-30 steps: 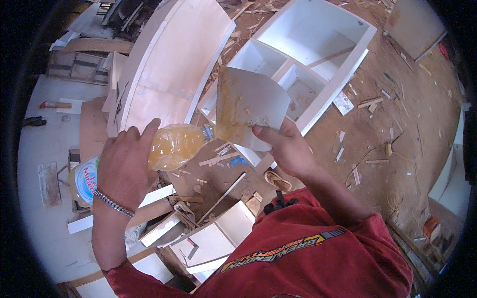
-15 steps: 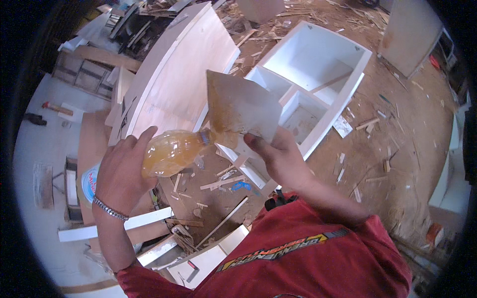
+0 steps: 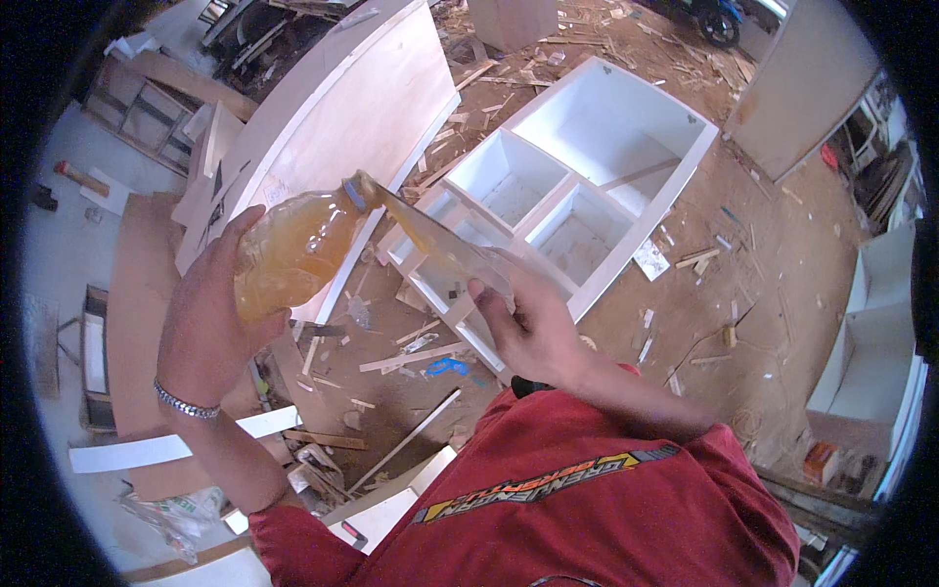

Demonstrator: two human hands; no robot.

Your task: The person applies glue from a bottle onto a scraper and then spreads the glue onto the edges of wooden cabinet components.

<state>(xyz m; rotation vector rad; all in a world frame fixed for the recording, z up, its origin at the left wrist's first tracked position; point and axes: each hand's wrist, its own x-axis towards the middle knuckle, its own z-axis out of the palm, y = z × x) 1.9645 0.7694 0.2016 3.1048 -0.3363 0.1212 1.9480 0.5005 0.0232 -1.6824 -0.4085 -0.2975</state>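
Note:
My left hand (image 3: 201, 303) is wrapped round a clear plastic bottle (image 3: 298, 254) of amber liquid. The bottle is tilted, with its neck up and to the right. At its mouth is the far corner of a thin flat sheet (image 3: 445, 252), seen nearly edge-on, with amber smears along its upper part. Whether mouth and sheet touch I cannot tell. My right hand (image 3: 538, 328) pinches the sheet's near end, thumb on the face towards me. Beyond both hands a white cabinet frame (image 3: 641, 235) with several compartments lies on the floor.
A large pale wooden panel unit (image 3: 337, 117) stands beyond my left hand. Wood scraps (image 3: 421, 357) litter the brown floor. A hammer (image 3: 83, 178) lies on a pale surface at far left. A white shelf unit (image 3: 861, 342) stands at right, a tall board (image 3: 802, 88) at back right.
The bottle has moved left and up, its neck now pointing more upward. The sheet has turned from broad face to nearly edge-on, its far corner swinging left to the bottle's mouth. Both hands keep their hold.

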